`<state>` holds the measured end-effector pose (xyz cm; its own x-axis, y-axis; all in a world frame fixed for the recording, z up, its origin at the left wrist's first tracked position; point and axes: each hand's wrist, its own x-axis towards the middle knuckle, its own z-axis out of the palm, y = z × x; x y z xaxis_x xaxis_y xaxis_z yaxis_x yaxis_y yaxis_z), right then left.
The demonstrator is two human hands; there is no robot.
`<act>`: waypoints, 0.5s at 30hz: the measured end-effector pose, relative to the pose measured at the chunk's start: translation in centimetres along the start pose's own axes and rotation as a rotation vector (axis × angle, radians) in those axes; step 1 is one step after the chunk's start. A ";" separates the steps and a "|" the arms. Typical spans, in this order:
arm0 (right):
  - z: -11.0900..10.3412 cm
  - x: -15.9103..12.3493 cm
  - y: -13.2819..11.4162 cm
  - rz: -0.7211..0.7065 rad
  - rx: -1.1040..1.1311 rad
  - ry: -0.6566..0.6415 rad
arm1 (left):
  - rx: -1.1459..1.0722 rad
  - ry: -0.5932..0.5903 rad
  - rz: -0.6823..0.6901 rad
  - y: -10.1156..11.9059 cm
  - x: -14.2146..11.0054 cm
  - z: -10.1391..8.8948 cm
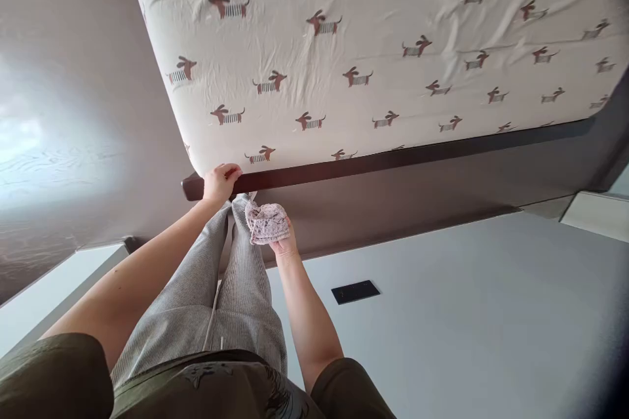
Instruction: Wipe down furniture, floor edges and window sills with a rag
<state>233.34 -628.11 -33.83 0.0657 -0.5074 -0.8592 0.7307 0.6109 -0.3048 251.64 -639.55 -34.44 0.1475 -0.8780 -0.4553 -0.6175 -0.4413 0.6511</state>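
My left hand [221,183] lies over the dark wooden bed rail [314,173] near its left end, fingers curled against the wood. A crumpled pinkish-grey cloth [268,223] is gripped in my right hand [285,242], just below the rail and above my legs. The cloth hides most of the fingers of that hand. Above the rail lies a mattress [295,94] under a cream sheet printed with striped dachshunds.
Glossy brown floor [73,111] stretches along the left. A pale wall [442,294] with a black panel [356,292] runs close on the right, leaving a narrow strip of floor beside the bed. A white edge [63,275] stands at lower left.
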 end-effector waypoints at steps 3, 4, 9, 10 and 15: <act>0.7 -0.7 -0.9 -0.012 0.064 -0.046 | -0.207 -0.100 -0.121 2.1 -0.2 -0.7; 0.8 -0.8 -1.3 -0.024 0.087 -0.062 | -0.253 -0.119 -0.143 3.1 -0.2 -0.8; -0.2 -1.3 -4.5 -0.114 0.261 -0.039 | -0.323 -0.174 -0.190 9.3 0.2 1.8; -0.9 -1.4 -5.6 -0.123 0.293 -0.033 | -0.320 -0.188 -0.189 10.7 0.3 2.8; -7.3 -1.5 -14.9 -0.234 0.255 -0.139 | -0.239 -0.214 -0.176 18.1 1.0 10.3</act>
<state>217.40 -631.99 -30.98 -0.0446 -0.7037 -0.7091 0.8816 0.3061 -0.3592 232.61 -646.56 -29.39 0.0545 -0.7376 -0.6730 -0.3951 -0.6349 0.6639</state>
